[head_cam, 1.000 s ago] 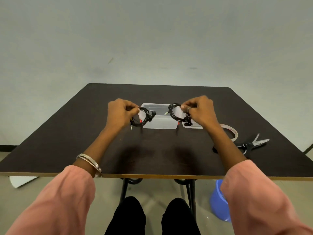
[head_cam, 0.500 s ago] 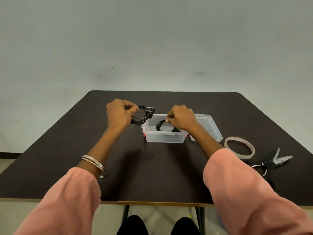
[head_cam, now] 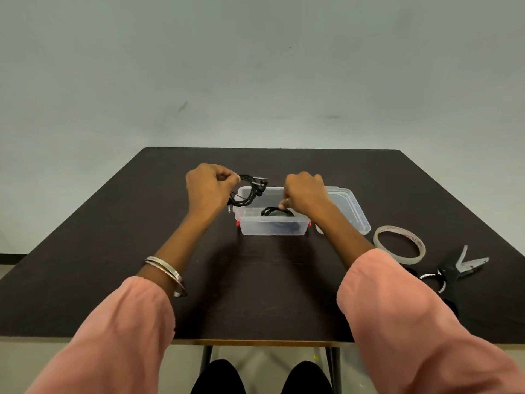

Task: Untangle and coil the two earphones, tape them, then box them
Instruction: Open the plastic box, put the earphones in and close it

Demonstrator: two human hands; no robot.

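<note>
A clear plastic box [head_cam: 272, 227] stands open in the middle of the dark table. My left hand [head_cam: 208, 187] pinches a coiled black earphone [head_cam: 250, 191] just above the box's left rim. Over the box, my right hand [head_cam: 305, 194] pinches the second coiled black earphone [head_cam: 274, 212], which hangs inside the box opening. The right hand hides part of that coil.
The box's clear lid [head_cam: 353, 207] lies right behind the box. A roll of clear tape [head_cam: 400, 248] and black-handled scissors [head_cam: 454, 270] lie at the right. The dark table [head_cam: 113, 251] extends left and front; its near edge is close to my sleeves.
My right hand has carried its coil leftward and down into the box. The left hand has kept its coil near the box's left rim. The camera view shifted.
</note>
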